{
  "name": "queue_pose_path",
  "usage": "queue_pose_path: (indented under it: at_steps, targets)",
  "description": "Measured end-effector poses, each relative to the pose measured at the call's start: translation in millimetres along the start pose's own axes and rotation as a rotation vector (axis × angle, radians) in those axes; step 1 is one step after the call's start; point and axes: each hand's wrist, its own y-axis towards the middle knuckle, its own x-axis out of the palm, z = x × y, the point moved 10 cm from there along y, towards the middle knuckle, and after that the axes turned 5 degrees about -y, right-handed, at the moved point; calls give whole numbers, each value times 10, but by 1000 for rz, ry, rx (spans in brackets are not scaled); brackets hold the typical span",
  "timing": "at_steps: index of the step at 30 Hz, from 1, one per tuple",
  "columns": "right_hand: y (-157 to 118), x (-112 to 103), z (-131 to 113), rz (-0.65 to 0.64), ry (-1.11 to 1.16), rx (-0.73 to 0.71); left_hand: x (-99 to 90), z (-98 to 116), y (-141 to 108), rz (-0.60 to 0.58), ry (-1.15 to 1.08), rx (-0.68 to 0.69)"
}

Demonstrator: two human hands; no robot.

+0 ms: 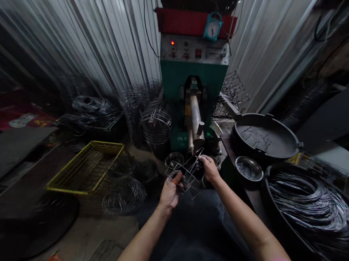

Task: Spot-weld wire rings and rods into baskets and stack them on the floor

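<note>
A small wire frame [190,179] is held between my two hands, just below the metal arms of a green machine [174,81]. My left hand [171,189] is closed on its left side, with something orange around a finger or the thumb. At the frame's upper right, my right hand [208,167] has its fingers pinched near the wires, close under the machine's rod tip [192,147]. Which exact wire the right fingers hold is too dark to tell.
Right: a round black tray [265,135] with short wires, a metal bowl [249,168] of small pieces, and a tub of wire rings [313,205]. Left: a yellow wire basket [87,166] and wire coils [123,195]. Stacked rings [155,121] stand beside the machine.
</note>
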Motion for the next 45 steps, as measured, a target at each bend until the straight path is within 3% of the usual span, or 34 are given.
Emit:
queue_pose_path:
  at_steps: [4, 7, 9, 12, 14, 17, 20, 25, 32, 45]
  targets:
    - [13, 7, 23, -18, -11, -2, 42, 53, -12, -7, 30, 20]
    - [22, -48, -15, -32, -148, -36, 48, 77, -15, -3, 36, 35]
    - [26, -148, -179, 11, -371, -162, 44, 76, -15, 1, 27, 41]
    - [-32, -202, -582, 78, -738, -496, 54, 73, -25, -3, -3, 61]
    - [-76, -96, -751, 9, -931, -683, 78, 70, -35, -18, -26, 77]
    - [-61, 72, -813, -146, -1177, -809, 119, 68, -45, -39, -45, 97]
    - [16, 151, -796, -260, -1324, -825, 141, 79, -45, -39, -53, 112]
    - [88, 181, -771, -362, -1330, -798, 179, 101, -55, -60, -35, 125]
    - [87, 161, -809, -335, -1303, -788, 158, 125, -19, -73, -33, 130]
    - [170, 279, -808, -262, -1402, -816, 105, 353, 134, -46, -2, 154]
